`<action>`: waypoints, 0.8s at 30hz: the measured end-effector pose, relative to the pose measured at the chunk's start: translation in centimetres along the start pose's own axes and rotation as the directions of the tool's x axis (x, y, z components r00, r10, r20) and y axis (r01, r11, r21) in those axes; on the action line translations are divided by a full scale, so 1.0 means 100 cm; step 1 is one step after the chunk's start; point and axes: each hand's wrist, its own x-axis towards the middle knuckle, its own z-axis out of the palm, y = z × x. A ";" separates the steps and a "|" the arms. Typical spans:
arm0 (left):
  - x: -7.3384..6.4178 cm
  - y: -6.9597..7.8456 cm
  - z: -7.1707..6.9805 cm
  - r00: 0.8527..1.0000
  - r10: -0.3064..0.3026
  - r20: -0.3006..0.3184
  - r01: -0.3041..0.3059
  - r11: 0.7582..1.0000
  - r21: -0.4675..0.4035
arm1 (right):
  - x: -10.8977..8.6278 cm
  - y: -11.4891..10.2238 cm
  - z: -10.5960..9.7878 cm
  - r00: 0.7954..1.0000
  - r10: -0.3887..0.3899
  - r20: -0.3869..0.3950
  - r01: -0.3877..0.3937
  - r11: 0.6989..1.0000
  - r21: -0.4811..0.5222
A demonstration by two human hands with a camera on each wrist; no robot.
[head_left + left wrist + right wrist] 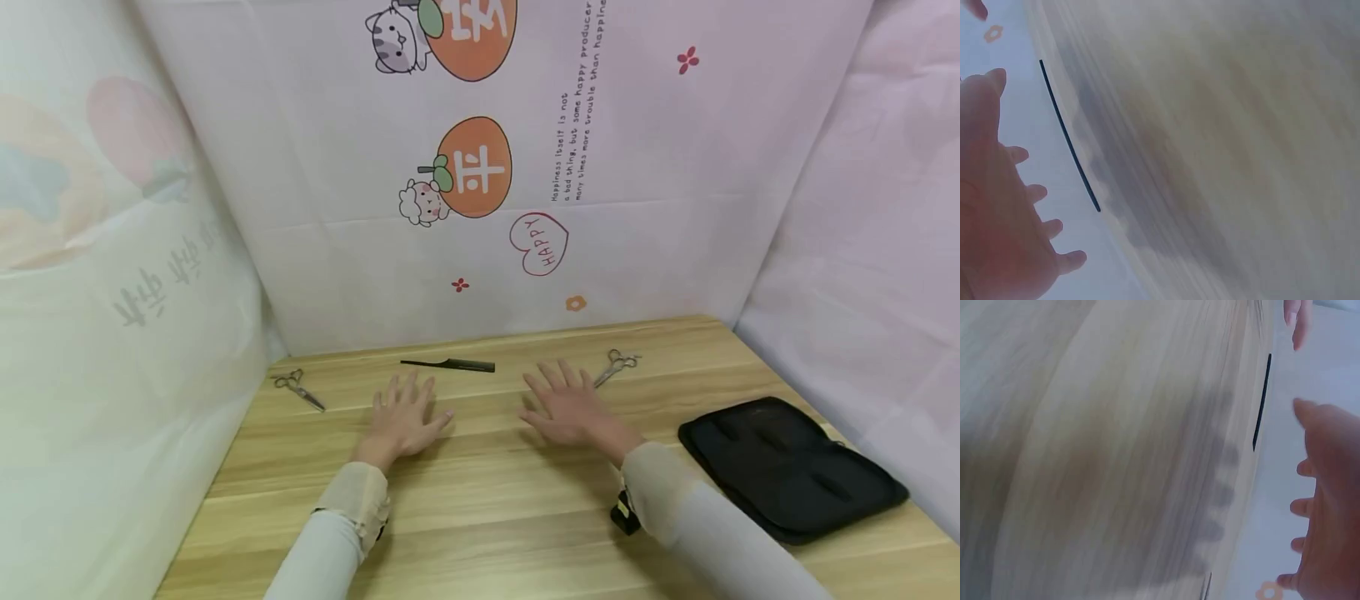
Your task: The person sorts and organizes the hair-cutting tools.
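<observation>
Comb [457, 364] untouched; our L hand [401, 422], R hand [570, 411]: fingers spread, empty; wide R reach cld bump scissors [616, 365] right of comb.

The head camera looks forward and down from above the table [495, 517]. Wrist cameras, close by left hand [1000, 212] and right hand [1338, 500], tipped sideways, face the wall [337, 275]; all three share the comb [472, 365].

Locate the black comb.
In the head view, the black comb lies toward the back of the table, just beyond the left hand, between the left scissors and right scissors.
</observation>
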 end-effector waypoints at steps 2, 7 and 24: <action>0.000 -0.003 -0.002 1.000 0.017 -0.025 -0.017 1.000 -0.002 | -0.005 0.008 -0.001 1.000 0.007 -0.013 -0.007 1.000 0.003; -0.001 -0.015 -0.009 0.996 0.034 -0.078 -0.031 0.998 0.048 | -0.020 0.028 -0.009 0.998 0.037 -0.048 -0.037 0.999 0.001; -0.017 -0.045 -0.033 0.998 0.000 -0.068 0.002 1.000 0.029 | -0.077 0.097 -0.038 0.992 0.104 -0.065 -0.108 0.992 -0.062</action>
